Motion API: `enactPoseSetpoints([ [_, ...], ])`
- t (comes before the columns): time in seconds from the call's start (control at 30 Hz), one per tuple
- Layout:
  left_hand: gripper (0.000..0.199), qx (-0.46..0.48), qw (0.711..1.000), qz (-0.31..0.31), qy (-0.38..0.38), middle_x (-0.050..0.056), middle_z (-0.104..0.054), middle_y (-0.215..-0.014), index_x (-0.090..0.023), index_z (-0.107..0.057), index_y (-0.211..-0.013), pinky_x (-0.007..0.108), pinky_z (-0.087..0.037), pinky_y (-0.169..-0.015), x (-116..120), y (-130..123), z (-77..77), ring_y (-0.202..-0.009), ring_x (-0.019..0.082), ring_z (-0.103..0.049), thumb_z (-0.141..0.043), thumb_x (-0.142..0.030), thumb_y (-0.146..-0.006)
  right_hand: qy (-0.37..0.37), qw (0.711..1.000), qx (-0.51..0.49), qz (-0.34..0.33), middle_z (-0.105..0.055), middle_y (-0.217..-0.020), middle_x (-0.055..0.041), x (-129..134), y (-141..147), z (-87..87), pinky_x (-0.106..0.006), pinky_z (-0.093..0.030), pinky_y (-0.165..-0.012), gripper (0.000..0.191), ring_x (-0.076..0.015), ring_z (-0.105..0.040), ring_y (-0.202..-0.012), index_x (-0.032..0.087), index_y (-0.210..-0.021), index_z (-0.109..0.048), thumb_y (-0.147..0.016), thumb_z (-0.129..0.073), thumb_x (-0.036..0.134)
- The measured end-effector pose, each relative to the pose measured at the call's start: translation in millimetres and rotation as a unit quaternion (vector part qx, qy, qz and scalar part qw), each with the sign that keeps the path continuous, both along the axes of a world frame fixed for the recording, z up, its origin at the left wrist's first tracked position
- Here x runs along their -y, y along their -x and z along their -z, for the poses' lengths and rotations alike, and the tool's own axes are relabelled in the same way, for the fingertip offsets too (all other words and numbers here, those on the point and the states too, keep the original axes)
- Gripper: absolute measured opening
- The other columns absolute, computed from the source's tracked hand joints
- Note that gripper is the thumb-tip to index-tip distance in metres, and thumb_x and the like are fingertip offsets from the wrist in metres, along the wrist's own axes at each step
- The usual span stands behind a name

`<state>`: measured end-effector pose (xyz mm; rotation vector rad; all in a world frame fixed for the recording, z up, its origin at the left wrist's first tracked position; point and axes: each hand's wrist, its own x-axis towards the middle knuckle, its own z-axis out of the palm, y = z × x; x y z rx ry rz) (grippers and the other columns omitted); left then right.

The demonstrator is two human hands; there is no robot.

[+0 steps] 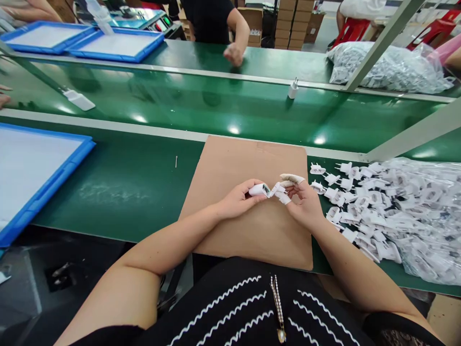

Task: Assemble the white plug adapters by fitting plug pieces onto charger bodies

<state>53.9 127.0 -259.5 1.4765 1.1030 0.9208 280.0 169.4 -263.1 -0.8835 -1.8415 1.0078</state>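
Note:
My left hand (pixel 242 198) is closed around a white charger housing (pixel 258 190), whose open end faces right and shows a green circuit board inside. Between the covered fingertips of my right hand (pixel 301 199) is a white plug cover (pixel 278 189), held at the housing's open end. Whether the two parts touch I cannot tell. Both hands are above a brown cardboard sheet (pixel 230 168) on the green table. Right of my right hand lies a loose pile of white plug covers (pixel 360 202).
A clear plastic bag (pixel 432 216) of white parts lies at the right. Blue-rimmed trays (pixel 86 144) stand left and at the back left. Chargers (pixel 293 90) sit on the green conveyor (pixel 201 103). Metal posts (pixel 385 45) rise at right. A person's hand (pixel 234 54) is across the line.

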Motion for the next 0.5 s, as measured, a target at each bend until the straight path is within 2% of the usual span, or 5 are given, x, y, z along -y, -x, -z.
enactPoseSetpoints([
  [0.1,0.039,-0.008,1.0,0.012,0.002,0.008,-0.067,-0.108,-0.016,-0.062,-0.118,0.03,-0.048,-0.087,0,1,-0.8,-0.095,0.018,-0.06,-0.066,-0.048,-0.096,-0.066,0.997,0.047,-0.011,-0.074,-0.1,-0.0053,3,-2,-7.0,-0.033,-0.056,-0.071,0.027,-0.0192,-0.067,-0.081,0.024,-0.118,-0.067,-0.092,-0.07,0.024],
  [0.23,0.038,-0.047,0.998,0.028,-0.024,0.008,-0.067,-0.108,-0.016,-0.063,-0.121,0.029,-0.048,-0.083,0,0,0.6,-0.093,0.018,-0.06,-0.066,-0.046,-0.096,-0.119,0.99,0.077,-0.015,-0.073,-0.096,-0.005,7,-2,-9.6,-0.038,-0.056,-0.078,0.024,-0.0225,-0.068,-0.087,0.026,-0.119,-0.069,-0.096,-0.067,0.025],
  [0.37,0.038,-0.073,0.995,0.029,-0.054,0.01,-0.067,-0.112,-0.017,-0.063,-0.123,0.033,-0.05,-0.088,1,0,3.5,-0.096,0.02,-0.061,-0.064,-0.045,-0.097,-0.086,0.994,0.053,-0.037,-0.072,-0.101,-0.0057,9,2,-3.7,-0.036,-0.059,-0.08,0.026,-0.0219,-0.071,-0.091,0.026,-0.123,-0.069,-0.097,-0.066,0.023],
  [0.5,0.039,-0.093,0.993,0.034,-0.062,0.01,-0.067,-0.115,-0.018,-0.063,-0.124,0.035,-0.05,-0.093,2,1,3.7,-0.1,0.021,-0.062,-0.062,-0.046,-0.098,-0.048,0.998,0.021,-0.024,-0.074,-0.103,-0.0052,10,4,0.9,-0.035,-0.061,-0.083,0.021,-0.0211,-0.072,-0.092,0.025,-0.114,-0.072,-0.094,-0.069,0.021],
])
